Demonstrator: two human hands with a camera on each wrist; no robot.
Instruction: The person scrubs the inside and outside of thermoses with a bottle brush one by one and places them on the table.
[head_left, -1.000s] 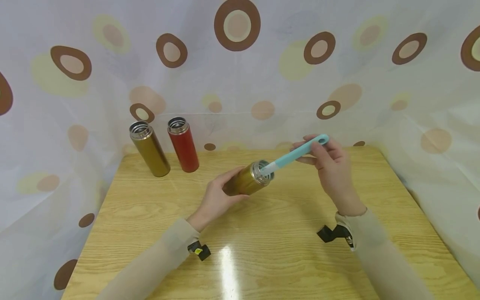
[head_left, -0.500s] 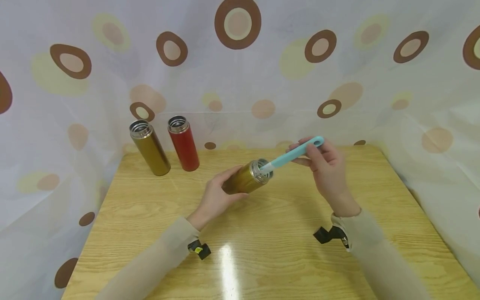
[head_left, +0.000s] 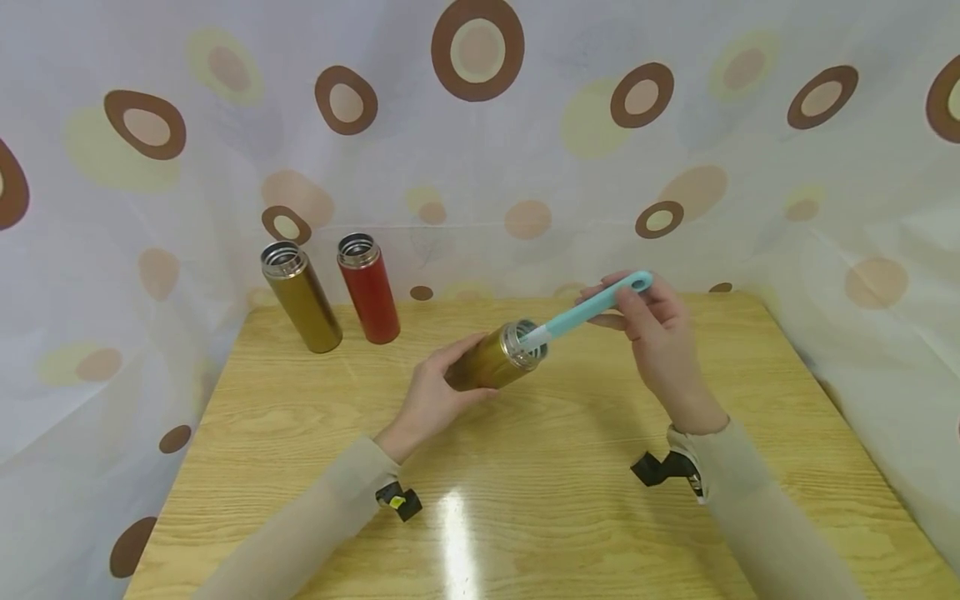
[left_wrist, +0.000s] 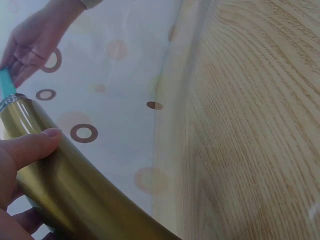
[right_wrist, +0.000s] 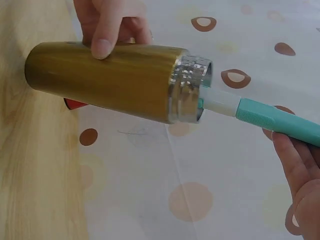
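Observation:
My left hand (head_left: 435, 396) grips a gold thermos bottle (head_left: 483, 364) round its body. The bottle is tilted, with its open steel mouth towards the right, and is held above the table. My right hand (head_left: 660, 342) pinches the turquoise handle of a bottle brush (head_left: 588, 310) near its holed end. The brush's white shaft enters the bottle mouth, and its head is hidden inside. In the right wrist view the gold bottle (right_wrist: 105, 82) lies almost level, with the brush handle (right_wrist: 280, 122) in line with it.
A second gold bottle (head_left: 306, 304) and a red bottle (head_left: 371, 292) stand upright without lids at the table's back left. Behind the wooden table (head_left: 525, 500) hangs a patterned sheet (head_left: 480, 167), which also runs along both sides.
My right hand pushed the brush a little deeper into the bottle, then drew it slightly back out. My left hand and the gripped bottle have stayed almost still.

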